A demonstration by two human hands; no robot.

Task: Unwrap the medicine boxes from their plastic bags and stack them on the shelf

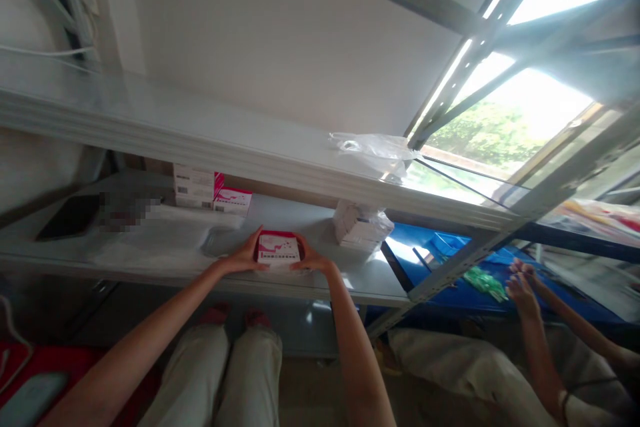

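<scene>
Between my two hands is a small white and pink box [278, 250], at the front part of the lower shelf [300, 217]. My left hand [246, 255] grips its left side, thumb toward the near edge. On the opposite side, my right hand [311, 257] closes round the right edge. Clear plastic shows under or just in front of the box; I cannot tell whether the box rests on it. Behind and to the left stand a taller white and pink box [194, 187] and a flatter matching box [233, 201].
A plastic-wrapped white pack [361, 225] stands right on the lower shelf. Clear plastic sheeting [155, 237] and a dark flat object [70, 217] lie left. The upper shelf [225, 143] holds a plastic bag [373, 150]. Beyond the metal post, a co-worker's hands [523, 283] are near green material [485, 282].
</scene>
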